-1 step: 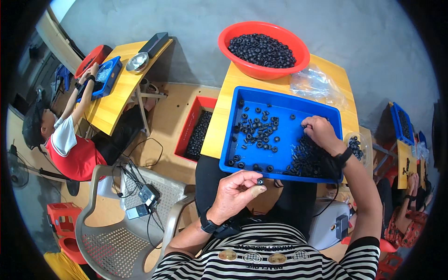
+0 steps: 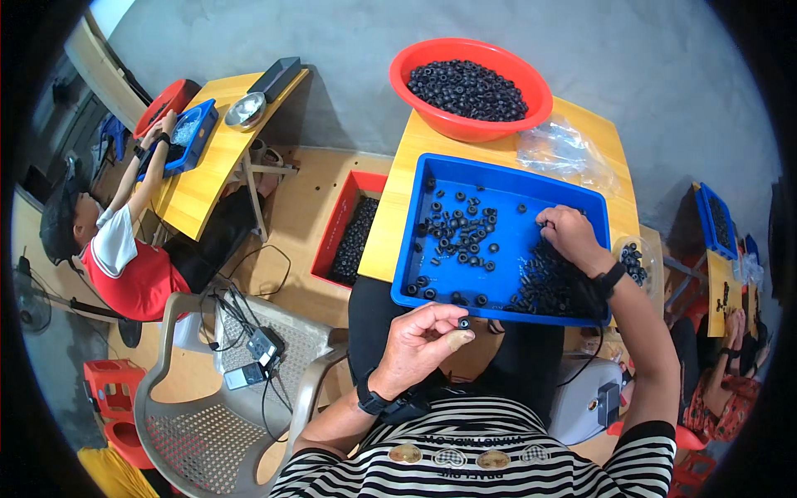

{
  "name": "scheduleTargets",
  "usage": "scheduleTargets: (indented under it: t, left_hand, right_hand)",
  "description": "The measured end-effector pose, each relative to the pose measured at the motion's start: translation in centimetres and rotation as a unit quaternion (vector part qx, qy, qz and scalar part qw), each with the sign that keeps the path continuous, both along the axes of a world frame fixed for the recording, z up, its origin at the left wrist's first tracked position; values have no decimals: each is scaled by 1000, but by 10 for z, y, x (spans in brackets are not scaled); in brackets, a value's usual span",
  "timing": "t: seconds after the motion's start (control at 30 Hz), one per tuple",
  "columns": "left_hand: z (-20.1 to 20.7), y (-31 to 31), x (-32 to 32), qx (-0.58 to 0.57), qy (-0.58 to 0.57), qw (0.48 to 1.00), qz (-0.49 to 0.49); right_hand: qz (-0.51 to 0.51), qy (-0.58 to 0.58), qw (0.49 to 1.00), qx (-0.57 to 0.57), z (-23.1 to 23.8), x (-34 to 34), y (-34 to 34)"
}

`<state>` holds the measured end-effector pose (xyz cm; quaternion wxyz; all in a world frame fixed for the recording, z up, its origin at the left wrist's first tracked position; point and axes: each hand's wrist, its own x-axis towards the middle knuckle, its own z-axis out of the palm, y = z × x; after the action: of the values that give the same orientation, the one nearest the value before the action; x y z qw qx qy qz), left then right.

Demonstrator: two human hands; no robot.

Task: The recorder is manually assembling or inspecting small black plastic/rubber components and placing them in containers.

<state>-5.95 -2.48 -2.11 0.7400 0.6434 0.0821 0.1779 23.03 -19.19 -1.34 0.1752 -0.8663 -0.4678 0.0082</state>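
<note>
My left hand is at the near edge of the blue tray, its thumb and forefinger pinching a small black ring-shaped part with a hole through it. Over the right side of the tray, my right hand has its fingers drawn together. Whatever its fingertips may hold is hidden. Below that hand lies a heap of small, thin black pieces. Thicker black ring-shaped parts are scattered across the tray's left half.
A red basin heaped with black parts stands behind the tray, beside a clear plastic bag. Right of the tray is a clear container. A red bin and a chair stand left. Other people work at both sides.
</note>
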Motion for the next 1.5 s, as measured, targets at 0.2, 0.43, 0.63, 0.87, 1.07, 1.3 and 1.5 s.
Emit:
scheduleTargets:
  t: [0.2,0.43,0.63,0.87,1.07,1.3,1.5]
  left_hand:
    - [0,2,0,15,4,1000,7]
    - [6,1,3,30,-15,999,22]
    - [10,-2,7,15,-26,1000,4]
    - [10,-6,5,1,-25,1000,5]
    - [12,-7,4,77,-31,996,29]
    - [11,-8,4,96,-30,994,34]
    - [9,-7,2,87,-30,995,34]
  right_hand:
    - [-10,-51,999,-9,-10,3,6]
    - [34,143,983,113,52,-74,31]
    - [99,315,934,138,76,-140,26]
    - [117,323,924,170,59,-152,21]
    - [123,276,936,178,59,-155,20]
    - [128,241,945,179,60,-158,17]
    - [123,267,939,180,60,-160,16]
